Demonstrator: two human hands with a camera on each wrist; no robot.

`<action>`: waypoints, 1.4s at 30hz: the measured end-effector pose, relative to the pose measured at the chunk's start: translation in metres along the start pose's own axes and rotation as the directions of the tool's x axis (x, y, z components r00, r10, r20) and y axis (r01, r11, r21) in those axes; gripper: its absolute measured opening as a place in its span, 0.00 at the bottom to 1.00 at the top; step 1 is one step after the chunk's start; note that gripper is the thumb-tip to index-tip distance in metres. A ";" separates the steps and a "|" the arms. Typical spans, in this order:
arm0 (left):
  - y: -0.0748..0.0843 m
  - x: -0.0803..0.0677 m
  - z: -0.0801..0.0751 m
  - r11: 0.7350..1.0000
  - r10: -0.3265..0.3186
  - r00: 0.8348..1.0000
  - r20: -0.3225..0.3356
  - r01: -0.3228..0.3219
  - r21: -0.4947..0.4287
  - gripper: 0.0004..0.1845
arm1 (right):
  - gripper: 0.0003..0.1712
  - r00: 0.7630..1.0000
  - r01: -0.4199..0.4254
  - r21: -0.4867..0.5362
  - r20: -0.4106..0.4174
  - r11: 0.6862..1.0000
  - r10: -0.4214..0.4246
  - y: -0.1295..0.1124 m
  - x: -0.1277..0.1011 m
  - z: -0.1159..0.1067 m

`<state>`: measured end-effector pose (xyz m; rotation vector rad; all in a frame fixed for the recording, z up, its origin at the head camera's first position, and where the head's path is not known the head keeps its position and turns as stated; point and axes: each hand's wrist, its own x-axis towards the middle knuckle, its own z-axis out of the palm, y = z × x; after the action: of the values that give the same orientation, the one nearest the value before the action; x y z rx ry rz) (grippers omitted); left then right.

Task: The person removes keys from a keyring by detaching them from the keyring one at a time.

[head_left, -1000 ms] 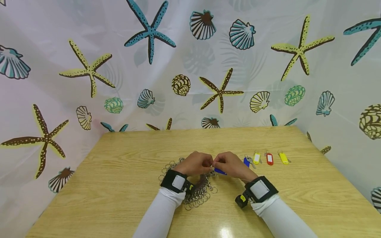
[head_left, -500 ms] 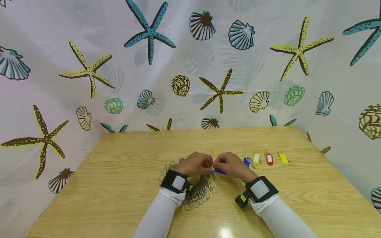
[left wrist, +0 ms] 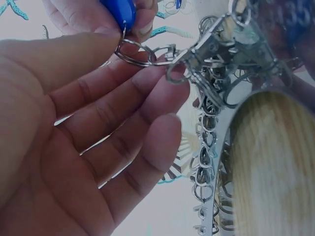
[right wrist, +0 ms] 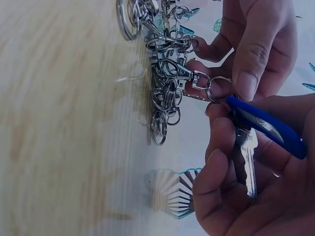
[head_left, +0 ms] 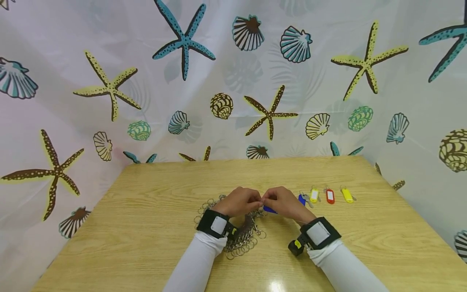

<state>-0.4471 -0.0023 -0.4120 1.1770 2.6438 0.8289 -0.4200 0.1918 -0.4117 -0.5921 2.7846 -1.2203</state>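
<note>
Over the middle of the wooden table (head_left: pixel 146 227) my two hands meet fingertip to fingertip. My left hand (head_left: pixel 255 201) pinches a small split ring (left wrist: pixel 130 51) joined to a metal clasp (left wrist: pixel 197 54); the clasp (right wrist: pixel 179 73) trails down into a pile of key rings (head_left: pixel 240 239). My right hand (head_left: pixel 268 200) grips a blue key tag (right wrist: pixel 266 125) with a silver key (right wrist: pixel 248 157) lying across its curled fingers. The tag's end (left wrist: pixel 120 10) sits right at the split ring (right wrist: pixel 216 88). Whether the tag is threaded on the ring is hidden by the fingers.
To the right of my hands lies a row of key tags: a blue one with a key (head_left: pixel 302 198), a yellow one (head_left: pixel 314 194), a red one (head_left: pixel 330 196) and another yellow one (head_left: pixel 347 195). A starfish-and-shell curtain (head_left: pixel 233 81) closes off the table's back and sides.
</note>
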 end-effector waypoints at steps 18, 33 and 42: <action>0.002 -0.003 -0.002 0.998 0.042 0.999 -0.012 -0.041 0.039 0.04 | 0.08 0.998 0.048 0.037 0.029 0.998 -0.050 0.001 -0.001 0.001; 0.000 -0.002 0.000 0.998 0.043 0.999 -0.022 -0.042 0.056 0.03 | 0.09 0.997 0.073 0.025 0.038 0.997 -0.074 0.004 0.000 0.000; 0.002 -0.001 0.000 0.998 0.033 0.999 -0.027 -0.032 0.060 0.04 | 0.09 0.997 0.064 0.025 0.038 0.998 -0.065 0.001 -0.002 -0.002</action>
<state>-0.4453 -0.0016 -0.4115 1.2348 2.6965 0.7833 -0.4184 0.1944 -0.4113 -0.7016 2.7357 -1.2373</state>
